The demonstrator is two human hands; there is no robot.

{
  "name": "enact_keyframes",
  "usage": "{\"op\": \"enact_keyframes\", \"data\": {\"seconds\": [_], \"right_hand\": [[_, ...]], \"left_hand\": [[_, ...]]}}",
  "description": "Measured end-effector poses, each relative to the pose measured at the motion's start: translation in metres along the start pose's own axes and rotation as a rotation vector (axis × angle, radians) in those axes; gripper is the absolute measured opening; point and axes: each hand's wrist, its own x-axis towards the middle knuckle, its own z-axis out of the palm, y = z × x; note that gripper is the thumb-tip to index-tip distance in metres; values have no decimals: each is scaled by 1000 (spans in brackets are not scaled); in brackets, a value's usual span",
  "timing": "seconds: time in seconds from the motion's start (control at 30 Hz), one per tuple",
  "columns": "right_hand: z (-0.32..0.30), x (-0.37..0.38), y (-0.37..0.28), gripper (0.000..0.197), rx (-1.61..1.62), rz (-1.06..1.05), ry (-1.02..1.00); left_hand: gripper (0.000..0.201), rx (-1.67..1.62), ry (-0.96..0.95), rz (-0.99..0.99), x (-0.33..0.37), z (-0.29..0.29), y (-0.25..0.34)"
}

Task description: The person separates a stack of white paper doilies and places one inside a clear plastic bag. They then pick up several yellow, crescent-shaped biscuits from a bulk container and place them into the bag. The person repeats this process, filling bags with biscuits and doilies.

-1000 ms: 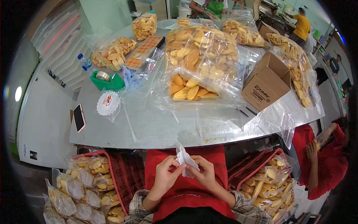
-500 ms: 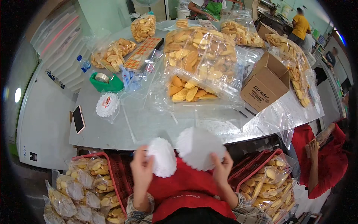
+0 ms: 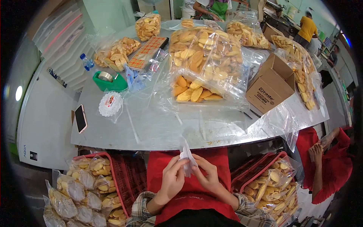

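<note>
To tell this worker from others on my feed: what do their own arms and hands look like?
The left hand and right hand are bare: no gloves or watch show. Both forearms wear checked sleeves in pale and dark greyish tones, ending short of the wrists. Between them is a red apron with small pale lettering.

Shiny table [image 3: 159, 132] — phone [image 3: 80, 118], tape dispenser [image 3: 117, 84], carton [image 3: 269, 87], bagged slices [image 3: 206, 53], probably bread
</note>
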Motion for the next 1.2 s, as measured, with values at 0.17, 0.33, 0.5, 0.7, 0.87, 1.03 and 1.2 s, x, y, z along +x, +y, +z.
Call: {"op": "enact_keyframes", "data": {"seconds": [0.17,0.33,0.5,0.7,0.87,1.03,1.2], "right_hand": [[0,-2,5,24,33,-63,-36],[0,-4,3,17,61,5,4],[2,-3,3,13,61,19,47],[-1,-4,8,9,197,94,81],[0,-6,9,10,167,66,113],[-3,-9,4,10,381,353,230],[-27,-4,16,9,383,349,548]], "left_hand": [[16,-229,73,-190,0,4,4],[17,-220,-18,-219,0,-6,1],[12,-212,-29,-220,0,-7,-3],[4,-248,-68,-190,-3,-3,-10],[9,-223,-112,-177,0,-6,0],[11,-376,0,-309,-5,-11,-12],[15,-160,401,-213,4,-62,-33]]}}
